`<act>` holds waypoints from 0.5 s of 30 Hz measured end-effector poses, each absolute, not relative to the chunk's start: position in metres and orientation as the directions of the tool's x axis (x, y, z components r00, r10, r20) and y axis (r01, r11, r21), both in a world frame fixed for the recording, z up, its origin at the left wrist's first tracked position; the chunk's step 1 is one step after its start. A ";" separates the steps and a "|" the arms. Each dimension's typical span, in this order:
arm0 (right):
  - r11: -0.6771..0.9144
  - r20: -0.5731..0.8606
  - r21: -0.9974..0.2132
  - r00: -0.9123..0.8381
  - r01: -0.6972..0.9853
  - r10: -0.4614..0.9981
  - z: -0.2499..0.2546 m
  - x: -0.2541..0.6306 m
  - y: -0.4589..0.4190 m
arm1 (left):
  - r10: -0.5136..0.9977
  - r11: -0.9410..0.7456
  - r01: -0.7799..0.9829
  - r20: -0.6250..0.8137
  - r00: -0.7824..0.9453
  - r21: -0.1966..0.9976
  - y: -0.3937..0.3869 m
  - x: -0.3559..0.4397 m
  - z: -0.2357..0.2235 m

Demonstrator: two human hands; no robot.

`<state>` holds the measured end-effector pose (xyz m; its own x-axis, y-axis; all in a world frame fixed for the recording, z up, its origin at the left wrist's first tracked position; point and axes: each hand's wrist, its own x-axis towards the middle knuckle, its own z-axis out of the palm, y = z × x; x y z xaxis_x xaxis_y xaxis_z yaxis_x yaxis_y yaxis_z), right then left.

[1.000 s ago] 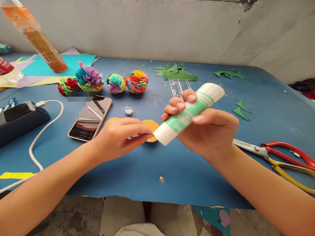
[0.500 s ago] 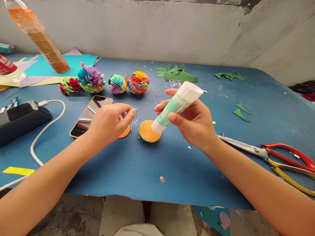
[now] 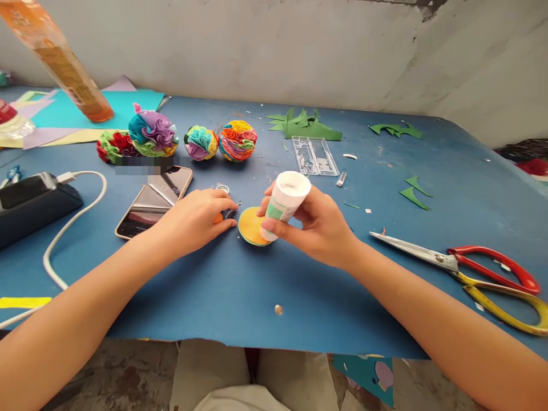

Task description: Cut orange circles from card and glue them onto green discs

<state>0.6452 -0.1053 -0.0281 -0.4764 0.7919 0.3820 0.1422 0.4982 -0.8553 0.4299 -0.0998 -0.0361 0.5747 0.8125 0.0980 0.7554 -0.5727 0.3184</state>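
Note:
My right hand (image 3: 319, 228) is wrapped round a white and green glue stick (image 3: 282, 202), tilted with its lower end down on an orange paper disc (image 3: 248, 225). The disc has a thin green rim and lies flat on the blue table. Just left of it, my left hand (image 3: 203, 220) rests low with thumb and forefinger apart. A thin bent wire (image 3: 231, 212) lies between those fingertips, and a second orange disc (image 3: 218, 218) is mostly hidden under the hand. Behind the left hand is a small ring (image 3: 222, 188).
A phone (image 3: 154, 202) lies beside my left forearm. Colourful ruffled balls (image 3: 238, 141) and a clear plastic case (image 3: 314, 156) are further back. Large scissors (image 3: 445, 262) lie at right, near green scraps (image 3: 414, 194). A bottle (image 3: 72, 74) and a white cable (image 3: 53, 240) are at left.
My right hand has turned the glue stick more upright over the disc. My left hand has lowered to the wire, its fingers spreading. The view has shifted slightly.

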 end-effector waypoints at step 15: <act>0.498 0.385 -0.863 -0.526 0.085 0.758 -0.027 0.641 -0.098 | 0.938 -0.319 0.901 0.236 0.255 0.295 -0.101 0.430 -0.025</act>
<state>0.6414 -0.0979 -0.0269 -0.5259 0.7582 0.3855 0.0855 0.4981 -0.8629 0.4304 -0.1009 -0.0253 0.2552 0.9377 0.2358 0.9005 -0.3193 0.2951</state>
